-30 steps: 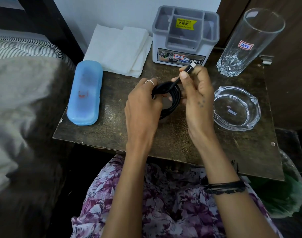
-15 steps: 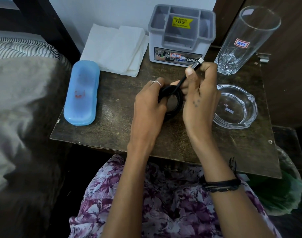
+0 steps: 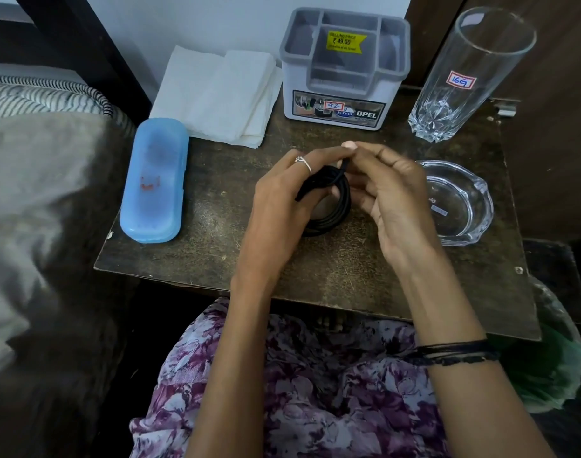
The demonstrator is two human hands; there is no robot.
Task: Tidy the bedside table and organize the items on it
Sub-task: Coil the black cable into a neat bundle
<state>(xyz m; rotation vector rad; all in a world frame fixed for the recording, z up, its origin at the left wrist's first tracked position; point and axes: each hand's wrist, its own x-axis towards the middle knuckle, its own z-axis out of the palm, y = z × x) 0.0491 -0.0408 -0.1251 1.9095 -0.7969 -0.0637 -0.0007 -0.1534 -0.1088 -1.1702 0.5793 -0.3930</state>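
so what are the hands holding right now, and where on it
A coiled black cable: the left hand grips the coil's left side, and the right hand pinches its loose end at the top.

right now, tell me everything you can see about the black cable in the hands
The black cable is a thin, round, rubbery-looking cord wound into a small coil of several loops. It is held over the middle of the dark bedside table, between the left hand and the right hand. Both hands' fingertips pinch one strand at the top of the coil. No plug is visible; the hands hide part of the loops.
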